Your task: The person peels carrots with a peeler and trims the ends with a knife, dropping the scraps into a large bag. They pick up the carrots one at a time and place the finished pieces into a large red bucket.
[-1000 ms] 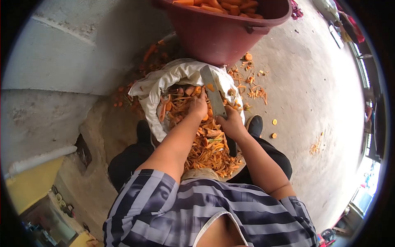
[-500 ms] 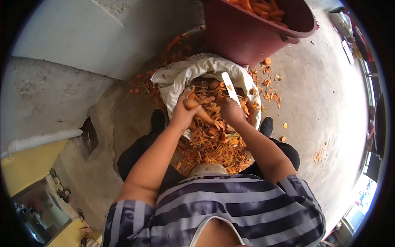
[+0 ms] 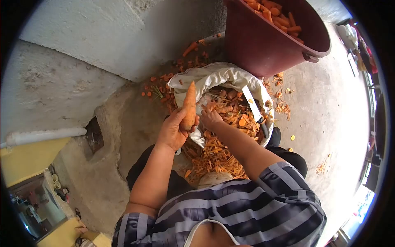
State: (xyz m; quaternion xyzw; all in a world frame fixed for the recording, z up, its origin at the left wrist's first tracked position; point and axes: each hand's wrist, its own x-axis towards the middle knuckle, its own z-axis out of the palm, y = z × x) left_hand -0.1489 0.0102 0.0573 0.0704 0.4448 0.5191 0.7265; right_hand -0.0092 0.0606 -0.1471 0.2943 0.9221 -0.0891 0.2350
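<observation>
My left hand (image 3: 172,131) is closed around the thick end of a whole carrot (image 3: 189,105), its narrow tip pointing up and away from me. Beside it, my right hand (image 3: 211,120) reaches into a white sack (image 3: 220,72) with its rim folded open. Its fingers are down among the carrot peelings (image 3: 230,142), and their tips are hidden there. A knife (image 3: 252,103) with a broad pale blade and dark handle lies along the sack's right inner side, apart from both hands.
A large dark red bucket (image 3: 267,49) holding carrots stands just behind the sack. Carrot scraps (image 3: 284,108) and slices lie on the concrete floor (image 3: 325,90) to both sides. A wall (image 3: 74,74) rises at the left, with a white pipe (image 3: 47,136) low down.
My right hand has let go of the knife, now lying at the sack's right side, and moved left into the peelings. My left hand has moved toward me, its carrot now pointing up.
</observation>
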